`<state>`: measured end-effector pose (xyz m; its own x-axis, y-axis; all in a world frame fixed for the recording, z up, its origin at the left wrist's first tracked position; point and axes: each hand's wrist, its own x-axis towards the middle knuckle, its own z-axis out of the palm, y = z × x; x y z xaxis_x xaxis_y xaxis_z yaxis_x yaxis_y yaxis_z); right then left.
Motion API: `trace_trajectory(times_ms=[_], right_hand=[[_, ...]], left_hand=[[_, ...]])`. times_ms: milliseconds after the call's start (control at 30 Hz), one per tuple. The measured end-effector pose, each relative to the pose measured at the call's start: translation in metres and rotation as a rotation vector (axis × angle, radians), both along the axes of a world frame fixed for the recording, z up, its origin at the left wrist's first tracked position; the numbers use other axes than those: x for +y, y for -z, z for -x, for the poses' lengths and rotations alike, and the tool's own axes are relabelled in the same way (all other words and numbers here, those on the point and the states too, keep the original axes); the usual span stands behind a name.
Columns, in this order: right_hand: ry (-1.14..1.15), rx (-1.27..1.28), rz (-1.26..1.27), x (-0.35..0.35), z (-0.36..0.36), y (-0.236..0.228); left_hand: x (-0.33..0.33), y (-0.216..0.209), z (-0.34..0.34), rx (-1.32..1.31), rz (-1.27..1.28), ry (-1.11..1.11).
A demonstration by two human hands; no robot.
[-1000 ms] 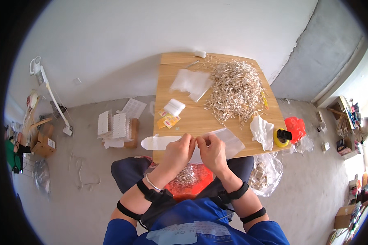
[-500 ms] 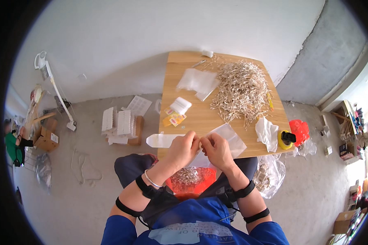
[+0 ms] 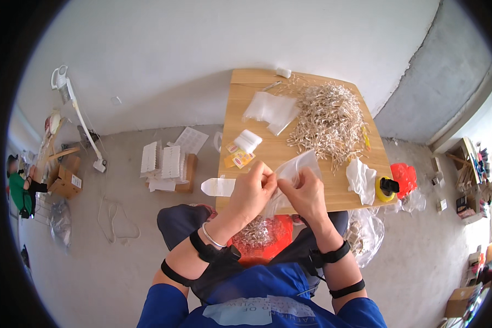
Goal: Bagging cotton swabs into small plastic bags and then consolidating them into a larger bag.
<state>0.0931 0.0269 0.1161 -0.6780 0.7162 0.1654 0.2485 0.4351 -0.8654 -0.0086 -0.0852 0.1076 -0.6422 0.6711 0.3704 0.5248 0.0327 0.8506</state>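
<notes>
Above the near edge of the wooden table (image 3: 238, 106), pinched between left hand (image 3: 254, 188) and right hand (image 3: 306, 194): a clear plastic bag (image 3: 308, 162), thin, soft and creased. Judging by fingertips meeting at one spot on the film, probably at the step of parting the layers or spreading the mouth; too fine to tell whether open or not. Called for next, in all likelihood: a light, even pull outward from both pinches, thumbs working against the film, with care not to tear it or lose the edge.

As for the grip: both hands closed on the film, thumb against fingers, neither one released; exact hold of the left fingertips partly hidden behind the knuckles. Relative to that grip, lying mostly beyond and to the right, fanning out past the right hand toward the pile of cotton swabs (image 3: 331, 120), near the closest swabs, with no telling whether touching them. Also showing between the hands, a narrower fold of the same film, dropping toward the lap.

Just beside the left hand, a white pointed strip (image 3: 217, 187), flat on the wood. Lower down, between the legs, a red bag (image 3: 279, 240) with stick-like pieces inside.
</notes>
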Motion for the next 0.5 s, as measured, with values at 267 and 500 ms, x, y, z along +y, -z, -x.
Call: trace_trajectory(times_ms=[267,500], right_hand=[[-0.113,0.067,-0.038,0.005,0.005,0.0],[0.185,-0.129,-0.28,0.038,-0.02,-0.015]], left_hand=[[0.0,-0.014,0.004,-0.145,0.064,0.034],[-0.008,-0.02,0.03,0.177,0.079,-0.214]])
